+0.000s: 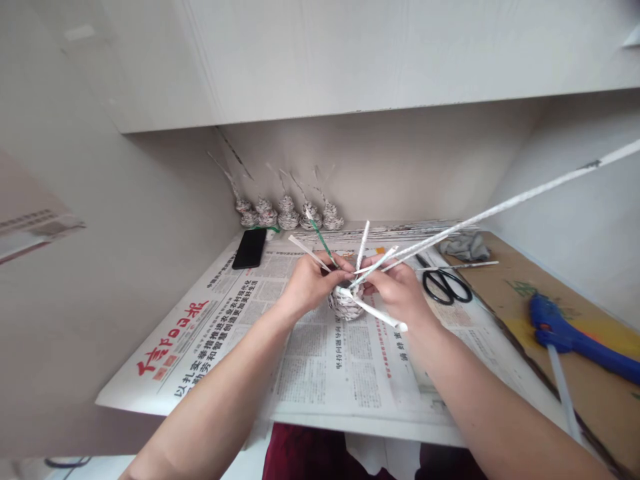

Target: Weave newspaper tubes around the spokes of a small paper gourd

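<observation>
Between my hands sits a small round weave of rolled newspaper (347, 305), with several paper tubes (383, 313) sticking out of its top in different directions. My left hand (319, 278) grips the weave's upper left side, thumb and fingers pinched near the base of the tubes. On the other side my right hand (397, 283) is closed on a paper tube at the weave's top. A long white paper tube (520, 199) runs from there up to the right edge of the view. The fingertips of both hands are partly hidden behind the tubes.
Newspaper (225, 333) covers the table. A black phone (249, 249) lies at the back left, before several woven gourd shapes (289, 215). Long paper tubes (385, 233) lie along the back wall. At right are black-handled scissors (447, 285), a grey cloth (466, 247) and a blue glue gun (575, 338) on cardboard.
</observation>
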`<state>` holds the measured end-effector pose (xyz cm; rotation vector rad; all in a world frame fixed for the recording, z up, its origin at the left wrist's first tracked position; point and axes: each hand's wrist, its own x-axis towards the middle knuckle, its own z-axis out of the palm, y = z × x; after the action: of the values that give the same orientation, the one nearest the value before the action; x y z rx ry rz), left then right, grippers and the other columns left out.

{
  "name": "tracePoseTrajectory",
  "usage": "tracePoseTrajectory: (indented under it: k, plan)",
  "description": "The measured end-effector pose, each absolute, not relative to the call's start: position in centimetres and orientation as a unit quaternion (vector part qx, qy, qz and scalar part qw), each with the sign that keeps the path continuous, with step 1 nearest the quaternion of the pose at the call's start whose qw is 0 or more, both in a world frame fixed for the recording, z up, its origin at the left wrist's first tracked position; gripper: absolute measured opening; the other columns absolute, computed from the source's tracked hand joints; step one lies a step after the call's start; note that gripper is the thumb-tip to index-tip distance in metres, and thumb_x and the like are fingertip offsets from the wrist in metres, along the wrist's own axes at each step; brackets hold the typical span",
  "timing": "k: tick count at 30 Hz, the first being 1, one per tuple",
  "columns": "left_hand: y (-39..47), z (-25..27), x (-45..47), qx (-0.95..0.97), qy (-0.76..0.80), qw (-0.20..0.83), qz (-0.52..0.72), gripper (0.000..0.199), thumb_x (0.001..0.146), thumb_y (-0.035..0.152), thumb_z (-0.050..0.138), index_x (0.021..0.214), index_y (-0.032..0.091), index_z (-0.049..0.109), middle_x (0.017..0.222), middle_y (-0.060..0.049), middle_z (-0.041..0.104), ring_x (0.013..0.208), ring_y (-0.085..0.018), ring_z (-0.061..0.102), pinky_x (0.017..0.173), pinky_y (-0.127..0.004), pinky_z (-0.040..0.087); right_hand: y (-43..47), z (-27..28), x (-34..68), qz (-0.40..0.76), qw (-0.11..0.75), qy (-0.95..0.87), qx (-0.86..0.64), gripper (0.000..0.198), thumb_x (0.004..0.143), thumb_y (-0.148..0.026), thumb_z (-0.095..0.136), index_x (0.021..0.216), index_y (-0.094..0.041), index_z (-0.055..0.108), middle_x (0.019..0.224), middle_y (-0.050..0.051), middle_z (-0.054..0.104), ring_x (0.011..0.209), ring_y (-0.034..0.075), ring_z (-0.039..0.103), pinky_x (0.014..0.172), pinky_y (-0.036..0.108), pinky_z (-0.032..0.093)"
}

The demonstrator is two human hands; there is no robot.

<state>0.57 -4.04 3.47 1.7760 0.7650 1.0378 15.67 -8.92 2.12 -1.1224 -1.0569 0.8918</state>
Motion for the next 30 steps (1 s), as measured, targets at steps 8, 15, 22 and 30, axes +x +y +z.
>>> tracePoseTrajectory:
  k: [8, 15, 22, 30]
  plan:
    - [-4.2, 3.7, 0.5, 0.711, 0.341, 0.443, 0.426, 0.006, 0.067, 0.016, 0.071, 0.072, 0.015, 0.068, 0.07, -0.002, 0.07, 0.064, -0.014, 0.062, 0.064, -0.025, 0.048, -9.5, 1.7, 15.5, 0.424, 0.618, -0.473, -0.464, 0.02, 0.07, -0.033, 0.074, 0.08, -0.019, 0.062, 0.074, 0.001, 0.068, 0.062, 0.015, 0.062, 0.058, 0.027, 0.048]
    - [-4.1, 3.6, 0.4, 0.741, 0.345, 0.403, 0.411, 0.007, 0.071, 0.019, 0.069, 0.075, 0.014, 0.068, 0.075, -0.004, 0.07, 0.067, -0.015, 0.062, 0.065, -0.025, 0.047, -9.2, 0.9, 15.0, 0.387, 0.649, -0.461, -0.467, 0.03, 0.067, -0.036, 0.078, 0.084, -0.019, 0.06, 0.072, 0.002, 0.067, 0.063, 0.016, 0.062, 0.056, 0.026, 0.048]
    - [-4.1, 3.3, 0.6, 0.73, 0.33, 0.431, 0.415, 0.021, 0.075, 0.03, 0.07, 0.087, 0.014, 0.066, 0.076, -0.003, 0.067, 0.065, -0.012, 0.058, 0.061, -0.023, 0.045, -9.1, 1.0, 14.9, 0.35, 0.642, -0.473, -0.492, 0.029, 0.068, -0.041, 0.077, 0.078, -0.016, 0.065, 0.066, 0.002, 0.065, 0.059, 0.015, 0.06, 0.054, 0.025, 0.045]
    - [-4.2, 3.5, 0.7, 0.727, 0.33, 0.413, 0.438, 0.025, 0.079, 0.036, 0.066, 0.085, 0.012, 0.069, 0.072, -0.004, 0.066, 0.064, -0.012, 0.055, 0.061, -0.024, 0.042, -8.7, 0.8, 15.4, 0.323, 0.623, -0.518, -0.489, 0.021, 0.074, -0.037, 0.072, 0.076, -0.018, 0.065, 0.067, 0.001, 0.066, 0.06, 0.014, 0.06, 0.055, 0.024, 0.044]
